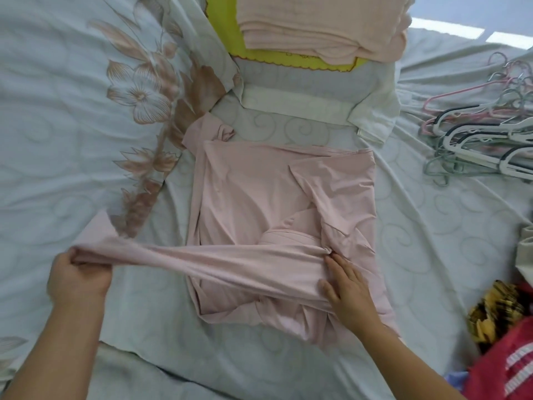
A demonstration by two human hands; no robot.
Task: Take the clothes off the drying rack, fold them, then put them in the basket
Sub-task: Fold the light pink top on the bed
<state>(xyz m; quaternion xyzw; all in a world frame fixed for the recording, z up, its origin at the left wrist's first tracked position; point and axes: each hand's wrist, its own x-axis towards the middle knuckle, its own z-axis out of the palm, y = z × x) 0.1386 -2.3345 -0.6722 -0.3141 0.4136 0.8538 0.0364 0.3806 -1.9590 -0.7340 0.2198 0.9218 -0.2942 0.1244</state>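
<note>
Pale-pink jersey top [259, 192] lies spread at the centre of a pale-green swirl-patterned bedsheet [432, 226], partly folded, as a person works it with both bare hands. At 8 o'clock the left hand [78, 278] has its fingers curled round the cuff end of the top's long sleeve [202, 258], which is stretched taut towards 9 o'clock. Towards 5 o'clock the right hand [346, 287] lies flat with straight fingers and the thumb spread, pressing the cloth where the sleeve meets the body and gripping nothing.

Both forearms enter from the bottom edge, the left from 7 o'clock with the back of the hand up, the right from 5 o'clock.

The step appears to be the sleeve fold. It would likely go best with the right palm kept as the anchor on the fold line while the left carries the sleeve across towards 3 o'clock, laid flat. The bunched folds around the neckline probably want smoothing first.

A folded peach ribbed cloth [317, 24] and a folded white garment [302, 106] sit at 12 o'clock, and a heap of plastic hangers [478, 140] at 2 o'clock. Neither basket nor drying rack is in view.
</note>
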